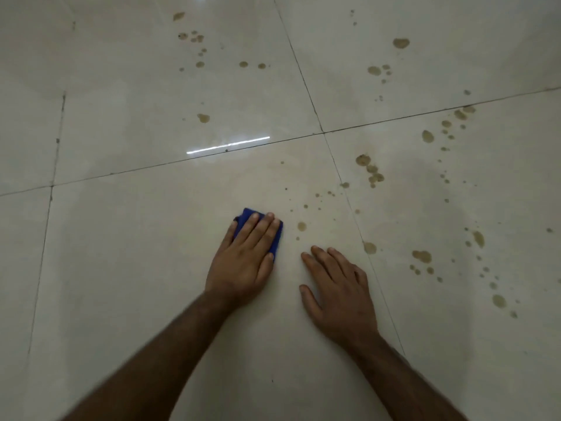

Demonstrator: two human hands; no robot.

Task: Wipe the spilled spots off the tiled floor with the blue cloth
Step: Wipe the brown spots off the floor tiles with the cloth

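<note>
My left hand (246, 256) lies flat on the folded blue cloth (246, 214), pressing it onto the glossy cream tiled floor (136, 268); only the cloth's far and right edges show past the fingers. My right hand (337, 287) rests palm down on the bare tile just to the right, fingers spread, holding nothing. Brownish spilled spots lie close by: one drop (301, 226) right of the cloth, another (369, 247) beyond my right hand. Small specks (317, 202) dot the tile ahead.
Several more brown spots lie farther off: a cluster (370, 170) ahead right, a trail (455, 123) along the right tile, drops (498, 300) at the right, and spots (197, 38) on the far tiles. Dark grout lines (323, 132) cross ahead.
</note>
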